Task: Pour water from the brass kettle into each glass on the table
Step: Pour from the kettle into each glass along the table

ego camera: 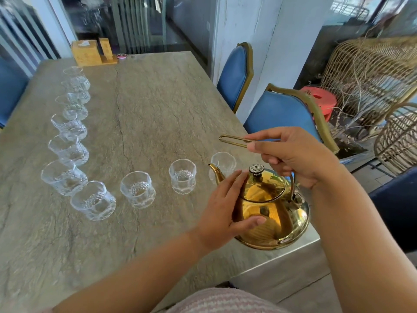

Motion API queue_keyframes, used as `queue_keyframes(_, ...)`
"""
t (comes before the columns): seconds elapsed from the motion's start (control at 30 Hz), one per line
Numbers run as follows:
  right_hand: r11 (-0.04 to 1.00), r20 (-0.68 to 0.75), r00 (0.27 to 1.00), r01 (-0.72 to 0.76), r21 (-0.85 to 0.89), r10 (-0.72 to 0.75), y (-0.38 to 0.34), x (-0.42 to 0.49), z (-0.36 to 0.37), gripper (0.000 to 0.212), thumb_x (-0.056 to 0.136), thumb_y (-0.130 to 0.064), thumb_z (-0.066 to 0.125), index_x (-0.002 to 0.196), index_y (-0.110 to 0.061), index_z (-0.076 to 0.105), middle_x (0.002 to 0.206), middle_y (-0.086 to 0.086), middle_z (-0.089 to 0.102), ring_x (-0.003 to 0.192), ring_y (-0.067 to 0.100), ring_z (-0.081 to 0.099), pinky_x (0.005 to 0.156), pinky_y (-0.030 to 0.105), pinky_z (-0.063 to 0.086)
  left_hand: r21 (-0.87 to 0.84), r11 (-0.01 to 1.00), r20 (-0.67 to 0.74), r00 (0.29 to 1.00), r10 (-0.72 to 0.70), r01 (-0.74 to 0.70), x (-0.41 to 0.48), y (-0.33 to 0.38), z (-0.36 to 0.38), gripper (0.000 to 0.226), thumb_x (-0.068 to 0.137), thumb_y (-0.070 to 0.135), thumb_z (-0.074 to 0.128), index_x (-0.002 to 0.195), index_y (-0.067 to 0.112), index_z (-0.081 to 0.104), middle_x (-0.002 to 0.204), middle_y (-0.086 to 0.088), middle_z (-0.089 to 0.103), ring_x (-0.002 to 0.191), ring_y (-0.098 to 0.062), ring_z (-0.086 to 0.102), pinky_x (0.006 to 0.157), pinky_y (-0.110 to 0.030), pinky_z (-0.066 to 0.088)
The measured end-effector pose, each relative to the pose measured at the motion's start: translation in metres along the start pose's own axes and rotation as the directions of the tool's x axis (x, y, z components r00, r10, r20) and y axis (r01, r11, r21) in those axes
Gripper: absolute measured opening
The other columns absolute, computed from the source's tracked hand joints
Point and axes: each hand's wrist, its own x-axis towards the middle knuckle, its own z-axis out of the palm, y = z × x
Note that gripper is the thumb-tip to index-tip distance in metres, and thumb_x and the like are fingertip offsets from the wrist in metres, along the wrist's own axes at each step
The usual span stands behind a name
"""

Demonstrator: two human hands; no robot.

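The brass kettle (pixel 273 213) stands near the table's right front corner, spout pointing left toward the nearest glass (pixel 223 164). My right hand (pixel 293 154) grips its raised wire handle (pixel 232 141) above the lid. My left hand (pixel 225 211) rests flat against the kettle's left side, fingers straight, thumb across the belly. Several clear patterned glasses form an L: a row along the front, such as glass (pixel 182 176) and glass (pixel 137 192), and a column running away at the left, such as glass (pixel 67 150). They look empty.
The stone-look table (pixel 146 105) has its right edge just beside the kettle. A wooden tissue box and holder (pixel 90 51) sit at the far end. Blue chairs (pixel 282 114) stand along the right side, with wicker furniture (pixel 372 75) behind.
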Motion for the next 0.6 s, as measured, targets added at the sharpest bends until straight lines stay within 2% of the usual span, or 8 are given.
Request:
queue_keyframes(0.2, 0.999, -0.021, 1.0, 0.007, -0.045, -0.008, -0.001, 0.004, -0.021, 0.016, 0.083, -0.019, 0.069, 0.097, -0.015, 0.072, 0.043, -0.003, 0.043, 0.033, 0.008, 0.024, 0.036, 0.017, 0.02, -0.001, 1.0, 0.074, 0.997, -0.002, 0.002, 0.017, 0.011, 0.012, 0.092, 0.078, 0.065, 0.051, 0.147, 0.036, -0.002, 0.155, 0.015, 0.004, 0.142, -0.001, 0.006, 0.118, -0.027, 0.015)
queue_keyframes(0.4, 0.989, -0.051, 0.998, 0.031, -0.142, -0.038, -0.006, 0.013, -0.029, 0.014, 0.084, -0.025, 0.067, 0.094, -0.017, 0.073, 0.043, -0.004, 0.046, 0.033, 0.008, 0.027, 0.036, 0.017, 0.024, 0.008, 0.997, 0.138, 0.987, 0.078, -0.08, 0.025, 0.005, 0.015, 0.09, 0.083, 0.053, 0.06, 0.148, 0.039, 0.0, 0.157, 0.015, -0.01, 0.146, -0.01, 0.005, 0.116, -0.041, 0.027)
queue_keyframes(0.6, 0.955, -0.035, 0.997, 0.06, -0.29, -0.073, -0.009, 0.031, -0.023, 0.016, 0.083, -0.026, 0.068, 0.096, -0.017, 0.072, 0.039, -0.007, 0.047, 0.03, 0.004, 0.03, 0.034, 0.013, 0.027, -0.021, 0.999, 0.17, 0.984, 0.052, -0.049, 0.034, 0.0, 0.01, 0.089, 0.085, 0.045, 0.063, 0.148, 0.042, 0.0, 0.157, 0.017, -0.014, 0.146, -0.01, 0.009, 0.114, -0.04, 0.031)
